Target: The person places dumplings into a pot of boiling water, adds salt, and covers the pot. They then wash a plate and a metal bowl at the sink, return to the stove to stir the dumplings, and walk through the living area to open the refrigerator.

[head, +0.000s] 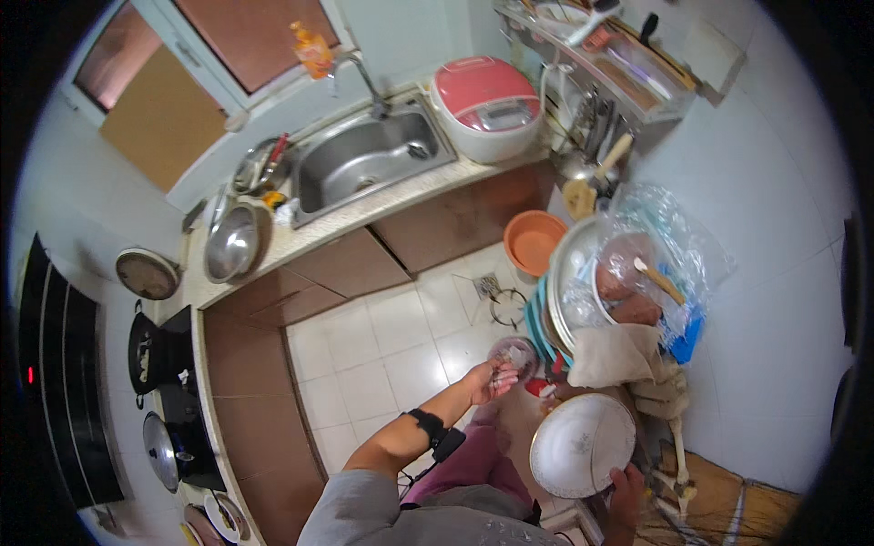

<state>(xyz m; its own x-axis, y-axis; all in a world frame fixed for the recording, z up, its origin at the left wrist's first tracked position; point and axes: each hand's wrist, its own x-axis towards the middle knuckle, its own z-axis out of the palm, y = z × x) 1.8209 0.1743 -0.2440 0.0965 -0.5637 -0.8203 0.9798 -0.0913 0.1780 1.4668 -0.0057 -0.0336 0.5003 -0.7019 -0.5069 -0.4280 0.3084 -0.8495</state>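
My right hand (pixel 625 497) grips the lower right rim of a white oval plate (pixel 580 443) with a patterned gold edge. The plate is tilted with its broad face turned up towards me. My left hand (pixel 491 381) is stretched forward, palm partly up and fingers loosely bent, with nothing plainly held in it. Just beyond its fingers, low down, is a small pinkish bin (pixel 529 368) with clear plastic in it. A black strap with a device (pixel 440 437) is around my left forearm.
Right: stacked basins (pixel 561 300) with a clear plastic bag (pixel 672 232) and a beige cloth (pixel 611 355); an orange basin (pixel 536 242) behind. Ahead: a steel sink (pixel 369 160) and a rice cooker (pixel 488 102). Left: a wok (pixel 145 351) and a lidded pan (pixel 162 450) on the stove.
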